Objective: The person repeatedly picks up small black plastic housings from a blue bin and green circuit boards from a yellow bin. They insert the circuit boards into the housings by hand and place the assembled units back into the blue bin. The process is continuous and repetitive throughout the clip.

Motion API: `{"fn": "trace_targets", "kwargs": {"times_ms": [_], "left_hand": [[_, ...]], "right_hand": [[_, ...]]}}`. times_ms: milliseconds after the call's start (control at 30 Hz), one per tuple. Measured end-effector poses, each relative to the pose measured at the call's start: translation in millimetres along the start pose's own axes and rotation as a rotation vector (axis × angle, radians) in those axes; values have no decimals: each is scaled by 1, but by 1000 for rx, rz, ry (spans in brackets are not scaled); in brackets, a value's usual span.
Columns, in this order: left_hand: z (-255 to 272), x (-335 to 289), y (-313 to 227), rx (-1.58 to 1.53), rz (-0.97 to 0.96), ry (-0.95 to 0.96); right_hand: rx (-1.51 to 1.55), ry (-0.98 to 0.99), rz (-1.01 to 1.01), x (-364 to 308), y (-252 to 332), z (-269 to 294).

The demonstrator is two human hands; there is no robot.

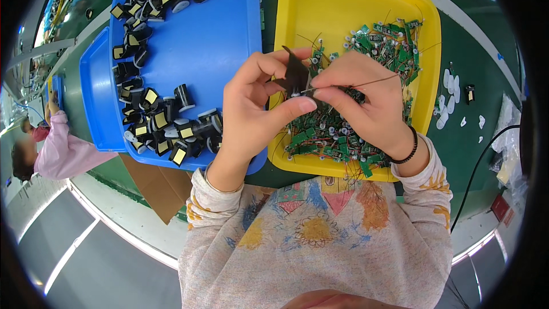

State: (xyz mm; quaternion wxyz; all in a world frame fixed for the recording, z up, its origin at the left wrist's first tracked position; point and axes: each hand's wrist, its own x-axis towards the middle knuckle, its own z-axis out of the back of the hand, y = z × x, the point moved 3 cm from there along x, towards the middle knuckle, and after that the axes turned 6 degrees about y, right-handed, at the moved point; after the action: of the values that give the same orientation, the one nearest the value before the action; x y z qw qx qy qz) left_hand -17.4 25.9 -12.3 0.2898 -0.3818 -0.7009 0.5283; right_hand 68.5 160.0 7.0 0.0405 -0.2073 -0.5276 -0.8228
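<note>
My left hand (249, 103) is closed around a small black plastic part (296, 73) with a pointed flap standing up, held over the near left part of the yellow tray (317, 0). Thumb and fingers of my right hand (369, 94) pinch a thin dark wire (377, 82) against that part, its tail sticking out to the right. What lies inside the black part is mostly hidden by my fingers. Beneath my hands, the yellow tray holds a heap of small green circuit boards (394, 51) with wires and little round white pieces.
To the left, a blue tray (200, 51) carries many black parts (151, 96) with pale yellow pads. White oval pieces (450, 86) and one black part (470, 94) lie on the green table at right, near a black cable (477, 166) and clear plastic bags (508, 137). Another person (63, 149) sits far left.
</note>
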Motion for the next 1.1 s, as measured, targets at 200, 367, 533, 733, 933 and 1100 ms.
{"fn": "trace_targets", "kwargs": {"times_ms": [200, 367, 533, 733, 933, 1100], "left_hand": [[-4, -1, -10, 233, -86, -93], [-2, -4, -7, 601, -167, -72], [-4, -3, -10, 726, -197, -81], [-3, -2, -10, 636, -234, -159], [-2, -4, -11, 679, -273, -133], [-1, -7, -13, 713, -291, -61]], "right_hand": [[-30, 17, 25, 1, 0, -1], [-25, 26, 11, 0, -1, -2], [-23, 40, 8, 0, -2, -2], [-32, 51, 20, 0, 0, -2], [-23, 48, 39, 0, 1, -3], [38, 63, -24, -1, 1, -2]]}}
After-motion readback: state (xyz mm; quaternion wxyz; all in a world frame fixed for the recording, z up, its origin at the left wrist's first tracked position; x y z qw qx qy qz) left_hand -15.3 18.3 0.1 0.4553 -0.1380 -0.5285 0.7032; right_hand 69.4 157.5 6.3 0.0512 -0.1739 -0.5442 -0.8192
